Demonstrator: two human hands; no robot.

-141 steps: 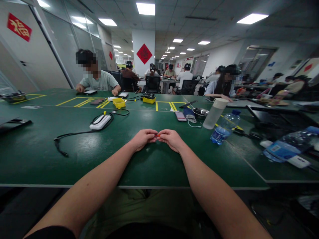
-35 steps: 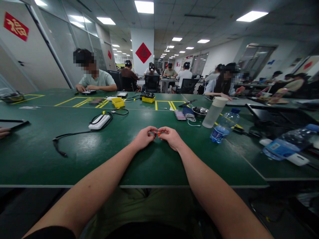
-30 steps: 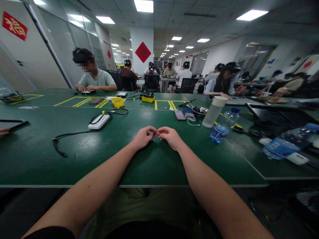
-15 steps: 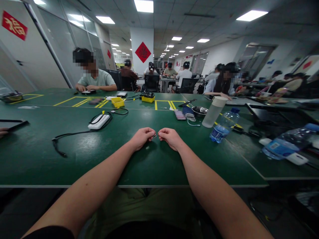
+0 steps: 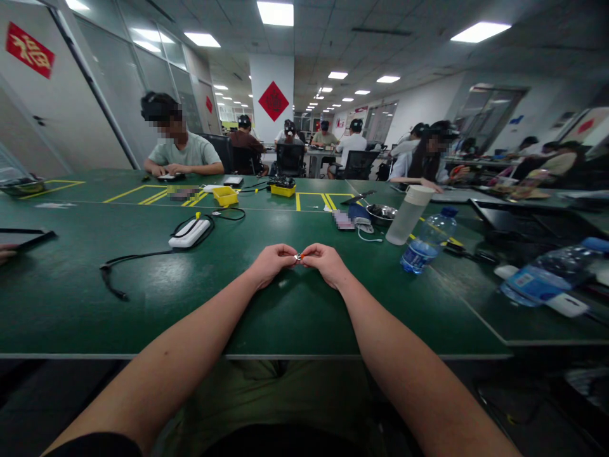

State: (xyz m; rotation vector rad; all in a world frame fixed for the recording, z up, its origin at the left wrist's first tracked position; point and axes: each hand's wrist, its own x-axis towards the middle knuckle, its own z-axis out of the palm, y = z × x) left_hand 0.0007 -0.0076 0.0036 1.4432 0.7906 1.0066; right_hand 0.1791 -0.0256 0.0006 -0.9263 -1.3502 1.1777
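Note:
Above the green table (image 5: 157, 317), my left hand (image 5: 275, 261) pinches a small shiny metallic piece (image 5: 298, 257) between thumb and fingertips. My right hand (image 5: 325, 261) is closed in a pinch just to its right, with a small orange bit (image 5: 302, 256) at its fingertips. The two hands' fingertips nearly meet at these pieces. Whether the metallic and orange parts are one object is too small to tell.
Left stands a white power bank (image 5: 189, 233) with a black cable. Yellow trays (image 5: 225, 196) lie farther back. To the right are a frosted bottle (image 5: 408, 216), a water bottle (image 5: 428, 241) and a metal bowl (image 5: 382, 213). People sit around other places.
My fingertips have come closer together, and the gap between the hands is now bridged by the small pieces. An orange bit now shows at my right fingertips.

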